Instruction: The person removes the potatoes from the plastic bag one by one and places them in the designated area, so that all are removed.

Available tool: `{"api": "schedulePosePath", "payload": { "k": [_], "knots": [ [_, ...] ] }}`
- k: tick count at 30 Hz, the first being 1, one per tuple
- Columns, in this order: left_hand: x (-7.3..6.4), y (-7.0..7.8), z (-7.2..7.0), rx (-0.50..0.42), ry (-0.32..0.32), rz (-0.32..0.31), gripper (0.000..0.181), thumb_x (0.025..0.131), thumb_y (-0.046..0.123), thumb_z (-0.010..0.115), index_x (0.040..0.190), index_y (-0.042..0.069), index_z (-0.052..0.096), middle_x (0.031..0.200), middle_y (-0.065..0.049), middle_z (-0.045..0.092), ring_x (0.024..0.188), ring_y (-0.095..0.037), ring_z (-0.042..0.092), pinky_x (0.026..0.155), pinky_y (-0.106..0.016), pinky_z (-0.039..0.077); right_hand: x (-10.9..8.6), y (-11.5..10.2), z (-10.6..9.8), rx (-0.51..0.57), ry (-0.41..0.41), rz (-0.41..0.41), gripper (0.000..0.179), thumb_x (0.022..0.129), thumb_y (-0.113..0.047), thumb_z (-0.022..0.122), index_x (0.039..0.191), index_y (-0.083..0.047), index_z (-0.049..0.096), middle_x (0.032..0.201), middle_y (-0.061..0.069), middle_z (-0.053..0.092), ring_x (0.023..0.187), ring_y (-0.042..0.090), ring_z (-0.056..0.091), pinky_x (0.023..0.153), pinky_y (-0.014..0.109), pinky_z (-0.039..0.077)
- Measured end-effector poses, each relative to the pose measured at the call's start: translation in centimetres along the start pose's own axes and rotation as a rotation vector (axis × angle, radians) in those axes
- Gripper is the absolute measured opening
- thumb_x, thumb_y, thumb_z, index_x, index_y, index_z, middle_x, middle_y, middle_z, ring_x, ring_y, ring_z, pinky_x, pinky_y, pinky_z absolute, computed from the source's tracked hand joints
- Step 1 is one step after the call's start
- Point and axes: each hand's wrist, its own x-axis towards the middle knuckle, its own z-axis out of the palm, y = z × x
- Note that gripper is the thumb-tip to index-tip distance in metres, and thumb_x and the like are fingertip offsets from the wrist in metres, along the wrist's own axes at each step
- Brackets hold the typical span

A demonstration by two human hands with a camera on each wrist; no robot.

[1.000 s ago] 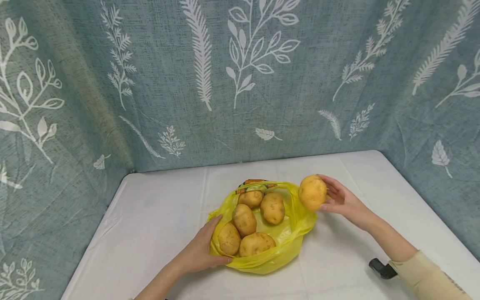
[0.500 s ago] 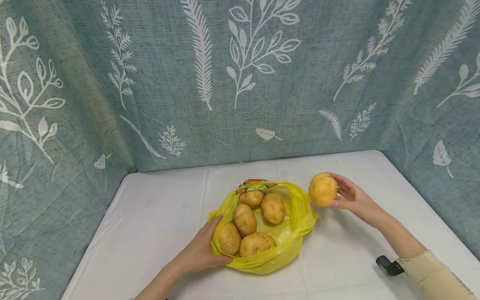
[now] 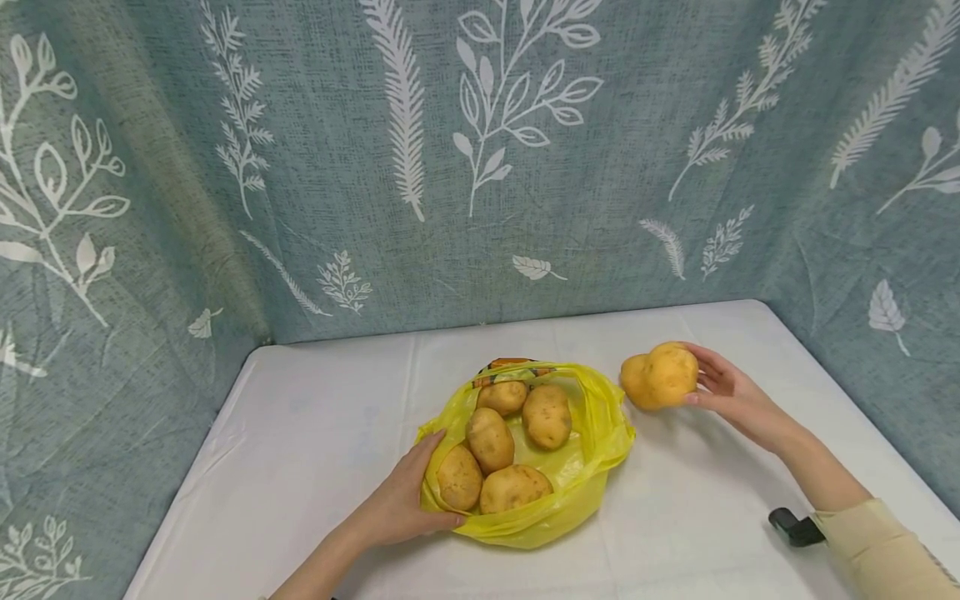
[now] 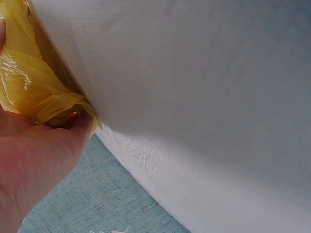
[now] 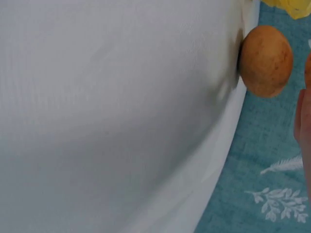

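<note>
A yellow plastic bag (image 3: 536, 529) lies wide at the mouth on the table, with several potatoes (image 3: 489, 440) inside. My left hand (image 3: 397, 496) holds the bag's left rim, fingers on the far side and thumb at the front; the left wrist view shows the thumb against the crumpled plastic (image 4: 43, 87). To the right of the bag, my right hand (image 3: 738, 404) grips a potato (image 3: 672, 375) by its right side. Just left of it, partly covered, is another potato (image 3: 634, 382), seen whole on the table as a brown potato (image 5: 266, 60) in the right wrist view.
A white cloth covers the table (image 3: 322, 433). Behind the bag's rim lies an orange and black patterned item (image 3: 510, 363), mostly hidden. A blue-green curtain (image 3: 315, 167) with white leaf prints surrounds the table. A black device (image 3: 795, 528) sits at the right sleeve.
My right hand has moved to the right with its potato, away from the bag's rim. A second potato, hidden before, now shows behind it. My left hand and the bag have stayed still.
</note>
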Motion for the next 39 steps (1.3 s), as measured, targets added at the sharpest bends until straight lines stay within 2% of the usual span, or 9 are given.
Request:
{"api": "schedulePosePath", "payload": {
  "k": [5, 8, 11, 16, 24, 26, 28, 32, 39],
  "knots": [
    [0.0, 0.1, 0.0, 0.001, 0.0, 0.0, 0.113, 0.071, 0.05, 0.083, 0.156, 0.011, 0.02, 0.158, -0.02, 0.02, 0.143, -0.042, 0.02, 0.109, -0.065, 0.023, 0.0, 0.5, -0.9, -0.007, 0.007, 0.019, 0.071, 0.095, 0.0, 0.058, 0.154, -0.004, 0.019, 0.141, -0.013, 0.034, 0.121, -0.006, 0.041, 0.093, 0.015, 0.044],
    [-0.1, 0.1, 0.0, -0.001, 0.0, -0.004, 0.113, 0.071, 0.05, 0.084, 0.156, 0.011, 0.019, 0.158, -0.019, 0.02, 0.143, -0.041, 0.02, 0.109, -0.064, 0.023, -0.1, 0.8, -1.4, -0.019, 0.009, 0.038, 0.072, 0.095, -0.001, 0.058, 0.155, -0.003, 0.017, 0.144, -0.009, 0.032, 0.121, -0.007, 0.039, 0.094, 0.014, 0.044],
    [-0.1, 0.0, 0.0, -0.006, 0.004, -0.005, 0.114, 0.07, 0.05, 0.084, 0.156, 0.012, 0.019, 0.159, -0.018, 0.02, 0.143, -0.041, 0.02, 0.109, -0.064, 0.023, -0.2, 1.1, -2.0, -0.027, 0.005, 0.066, 0.073, 0.096, -0.003, 0.058, 0.155, -0.003, 0.015, 0.15, 0.004, 0.028, 0.12, -0.007, 0.039, 0.093, 0.015, 0.044],
    [-0.1, 0.0, 0.0, -0.005, 0.005, -0.004, 0.114, 0.07, 0.049, 0.084, 0.156, 0.012, 0.019, 0.158, -0.018, 0.02, 0.143, -0.041, 0.021, 0.109, -0.064, 0.023, -0.2, 1.4, -2.9, -0.026, -0.011, 0.103, 0.075, 0.096, -0.005, 0.058, 0.155, -0.002, 0.012, 0.157, 0.025, 0.011, 0.121, -0.004, 0.036, 0.093, 0.015, 0.044],
    [-0.1, 0.1, 0.1, -0.005, 0.009, 0.0, 0.114, 0.071, 0.05, 0.084, 0.156, 0.012, 0.019, 0.158, -0.018, 0.02, 0.143, -0.042, 0.02, 0.109, -0.064, 0.023, -0.2, 2.3, -4.2, -0.026, -0.017, 0.153, 0.077, 0.096, -0.007, 0.059, 0.156, -0.004, 0.011, 0.159, 0.023, 0.006, 0.127, 0.001, 0.032, 0.094, 0.014, 0.042],
    [-0.1, 0.1, 0.1, -0.006, 0.011, -0.001, 0.114, 0.07, 0.05, 0.084, 0.156, 0.012, 0.019, 0.158, -0.018, 0.02, 0.143, -0.042, 0.021, 0.109, -0.064, 0.023, -0.2, 2.4, -4.5, -0.031, -0.021, 0.161, 0.076, 0.096, -0.008, 0.059, 0.156, -0.006, 0.012, 0.159, 0.021, 0.007, 0.131, 0.007, 0.031, 0.094, 0.014, 0.042],
    [-0.1, 0.0, 0.1, -0.01, 0.012, -0.001, 0.114, 0.07, 0.049, 0.084, 0.156, 0.012, 0.019, 0.158, -0.018, 0.021, 0.143, -0.042, 0.021, 0.108, -0.065, 0.023, -0.2, 2.5, -4.7, -0.035, -0.026, 0.168, 0.076, 0.096, -0.008, 0.06, 0.156, -0.006, 0.014, 0.16, 0.02, 0.007, 0.138, 0.021, 0.028, 0.094, 0.014, 0.042],
    [-0.1, 0.0, 0.1, -0.018, 0.01, -0.002, 0.114, 0.07, 0.049, 0.084, 0.156, 0.012, 0.019, 0.158, -0.018, 0.021, 0.143, -0.042, 0.021, 0.108, -0.065, 0.023, -0.2, 2.5, -5.2, -0.042, -0.041, 0.185, 0.076, 0.095, -0.007, 0.06, 0.155, -0.005, 0.013, 0.16, 0.022, 0.006, 0.142, 0.046, 0.009, 0.093, 0.012, 0.041],
    [0.0, 0.0, 0.2, -0.014, 0.014, -0.004, 0.114, 0.07, 0.049, 0.085, 0.156, 0.012, 0.019, 0.158, -0.017, 0.021, 0.142, -0.042, 0.022, 0.108, -0.065, 0.024, 0.0, 3.1, -5.6, -0.065, -0.062, 0.215, 0.08, 0.094, -0.008, 0.062, 0.154, 0.001, 0.01, 0.158, 0.028, 0.004, 0.141, 0.051, 0.006, 0.09, 0.012, 0.042]
  ]
}}
